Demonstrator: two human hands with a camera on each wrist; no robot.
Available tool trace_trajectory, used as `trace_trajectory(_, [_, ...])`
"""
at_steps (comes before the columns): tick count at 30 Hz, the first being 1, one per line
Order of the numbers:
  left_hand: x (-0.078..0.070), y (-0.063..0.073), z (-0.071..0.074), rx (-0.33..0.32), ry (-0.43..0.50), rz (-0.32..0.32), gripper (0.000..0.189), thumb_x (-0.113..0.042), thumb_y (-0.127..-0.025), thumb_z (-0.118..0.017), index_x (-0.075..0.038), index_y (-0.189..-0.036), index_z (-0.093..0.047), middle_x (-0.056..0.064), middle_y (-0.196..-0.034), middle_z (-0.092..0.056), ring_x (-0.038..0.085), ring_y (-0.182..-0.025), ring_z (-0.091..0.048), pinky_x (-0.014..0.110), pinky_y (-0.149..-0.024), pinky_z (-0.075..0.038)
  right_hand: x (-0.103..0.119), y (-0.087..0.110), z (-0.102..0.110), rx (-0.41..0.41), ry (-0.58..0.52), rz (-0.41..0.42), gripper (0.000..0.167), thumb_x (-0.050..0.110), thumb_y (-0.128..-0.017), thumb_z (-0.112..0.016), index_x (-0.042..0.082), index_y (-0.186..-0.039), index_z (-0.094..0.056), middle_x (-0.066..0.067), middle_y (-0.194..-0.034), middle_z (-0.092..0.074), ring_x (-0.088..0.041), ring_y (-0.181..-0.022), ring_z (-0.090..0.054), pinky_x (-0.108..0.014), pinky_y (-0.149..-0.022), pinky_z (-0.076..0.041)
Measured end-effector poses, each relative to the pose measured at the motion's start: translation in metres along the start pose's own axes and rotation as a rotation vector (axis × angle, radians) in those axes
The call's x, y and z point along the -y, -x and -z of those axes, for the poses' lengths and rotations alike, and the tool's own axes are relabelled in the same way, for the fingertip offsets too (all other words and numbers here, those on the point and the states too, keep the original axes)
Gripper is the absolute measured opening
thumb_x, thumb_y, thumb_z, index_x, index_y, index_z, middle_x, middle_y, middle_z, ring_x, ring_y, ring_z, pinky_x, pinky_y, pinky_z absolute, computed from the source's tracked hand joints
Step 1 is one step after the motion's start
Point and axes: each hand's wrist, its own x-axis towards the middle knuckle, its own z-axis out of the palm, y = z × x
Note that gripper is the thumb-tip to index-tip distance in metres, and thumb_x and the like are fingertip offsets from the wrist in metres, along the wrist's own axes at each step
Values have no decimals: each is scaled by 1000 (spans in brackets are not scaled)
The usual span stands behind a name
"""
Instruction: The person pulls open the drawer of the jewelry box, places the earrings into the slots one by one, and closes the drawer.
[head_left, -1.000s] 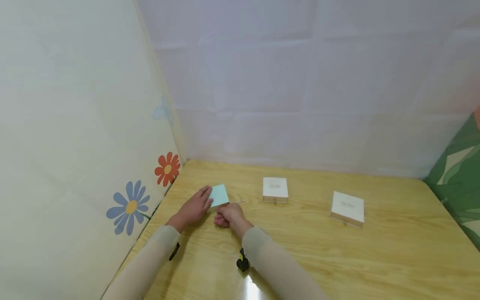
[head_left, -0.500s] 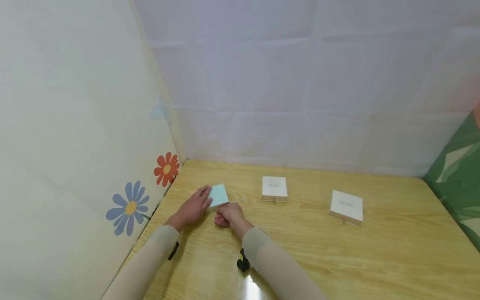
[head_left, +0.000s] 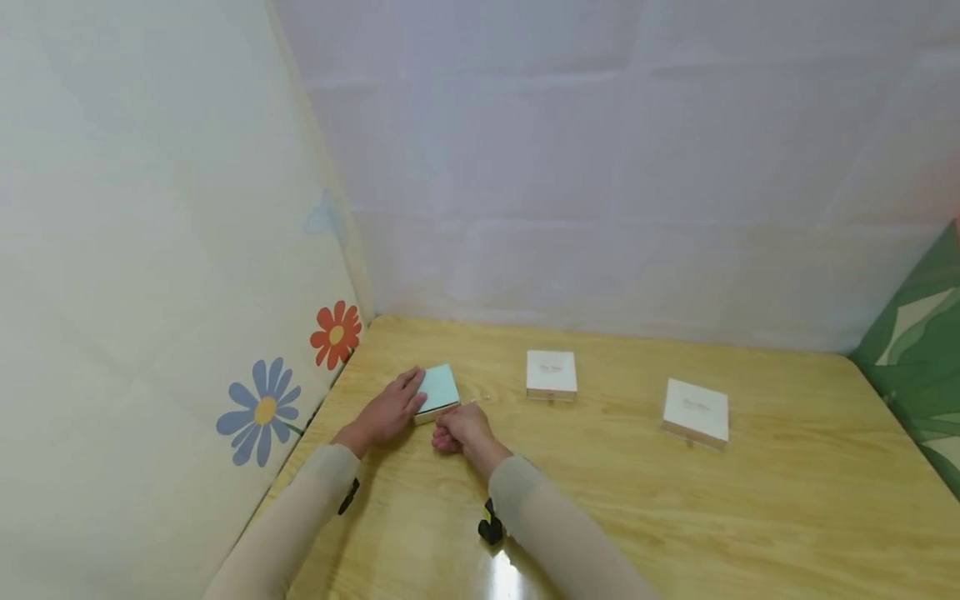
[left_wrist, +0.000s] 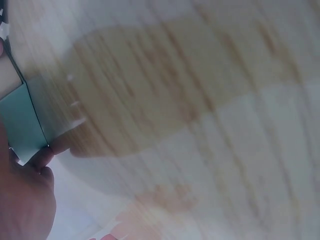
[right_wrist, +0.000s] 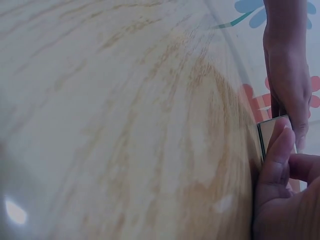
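A small teal-topped drawer box (head_left: 440, 387) lies flat near the back left of the table, its cream front showing below a thin dark gap. My left hand (head_left: 390, 410) holds its left side, fingers toward the back corner and thumb near the front. At the box's front right, my right hand (head_left: 463, 429) has curled fingers, with thumb and forefinger pinching at the drawer front; what lies between those fingertips is hidden. In the right wrist view the right thumb (right_wrist: 276, 155) overlaps the cream face of the box.
Small clear bits (head_left: 483, 397) lie just right of the teal box. Farther right stand a white box (head_left: 551, 371) and another white box (head_left: 696, 408), each with a small tab in front. A flower-printed wall sheet (head_left: 172, 250) borders the table's left edge.
A dark gap and more of the cream front now show below the teal top, as the drawer front has shifted slightly outward. Both hands keep nearly the same place.
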Motion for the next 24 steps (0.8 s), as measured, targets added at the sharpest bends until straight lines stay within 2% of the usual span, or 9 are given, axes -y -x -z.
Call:
trace_trajectory(6, [1,-1,-3,9,-16,-14,64,-41,-112,-29,-5,-162,-15,17,-169,-15,37,-153,-21,54,-123,-24,-3,3,1,0,4,14,12,0,-95,-63,-4,-86,-68,-7,-64,-67,-10,-49,-65,-22,-50,-58])
trace_trajectory(10, [0,-1,-4,-4,-13,-31,64,-39,-112,-30,-2,-162,-16,18,-168,-15,39,-153,-21,55,-123,-24,-3,4,2,-1,-3,16,11,-1,-95,-63,-6,-87,-68,-8,-63,-67,-10,-49,-64,-22,-50,-58])
trace_trajectory(15, [0,0,-3,13,-21,-24,64,-40,-112,-29,-3,-162,-13,16,-169,-13,38,-153,-20,54,-124,-23,-5,4,2,7,-5,11,11,-3,-94,-62,-10,-91,-70,-7,-63,-67,-10,-49,-65,-21,-49,-57])
trace_trajectory(24, [1,-2,-3,9,-34,-29,64,-39,-112,-29,-3,-162,-14,17,-169,-14,39,-153,-21,55,-123,-24,-3,8,3,1,17,18,10,-2,-94,-62,-8,-88,-69,-7,-63,-67,-9,-49,-64,-21,-51,-58])
